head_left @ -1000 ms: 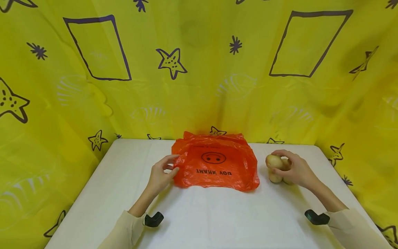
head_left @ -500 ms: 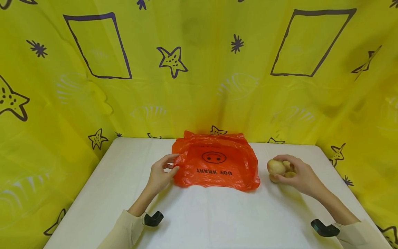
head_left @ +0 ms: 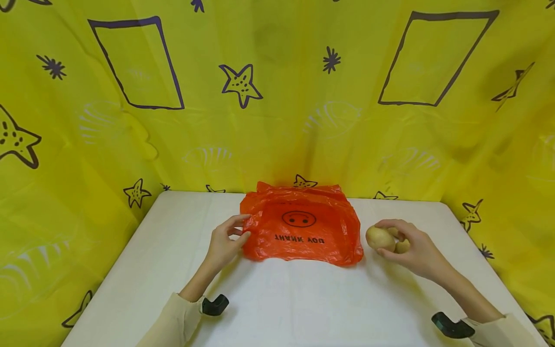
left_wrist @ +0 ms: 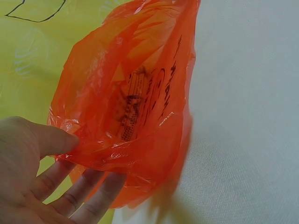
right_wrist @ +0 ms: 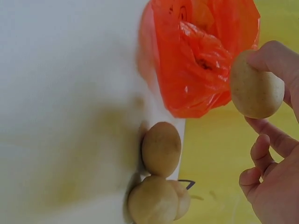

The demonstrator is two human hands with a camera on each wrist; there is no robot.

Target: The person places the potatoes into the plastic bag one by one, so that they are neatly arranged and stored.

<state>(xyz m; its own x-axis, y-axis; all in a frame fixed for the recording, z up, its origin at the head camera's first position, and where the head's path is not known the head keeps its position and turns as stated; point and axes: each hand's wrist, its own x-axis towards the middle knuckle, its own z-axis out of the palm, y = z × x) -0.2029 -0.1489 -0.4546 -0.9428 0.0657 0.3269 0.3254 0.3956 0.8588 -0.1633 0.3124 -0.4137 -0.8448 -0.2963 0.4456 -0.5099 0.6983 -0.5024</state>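
A red plastic bag (head_left: pixel 299 226) with printed letters and a smiling face lies at the back middle of the table, its mouth spread, as the left wrist view shows. My left hand (head_left: pixel 225 243) pinches the left edge of the bag between thumb and fingers. In my right hand (head_left: pixel 414 248) a potato (right_wrist: pixel 257 86) is held between thumb and fingertips, raised above the table just right of the bag. Below it, other potatoes (right_wrist: pixel 161 149) rest close together on the table; in the head view the right hand partly hides them.
The white table (head_left: pixel 295 303) meets a yellow curtain (head_left: pixel 277 135) with starfish drawings at the back and both sides. Dark devices (head_left: pixel 214 305) sit at both wrists.
My right hand has lifted one potato off the group, drawn back a little, then shifted left towards the bag. The left hand stays at the bag's edge.
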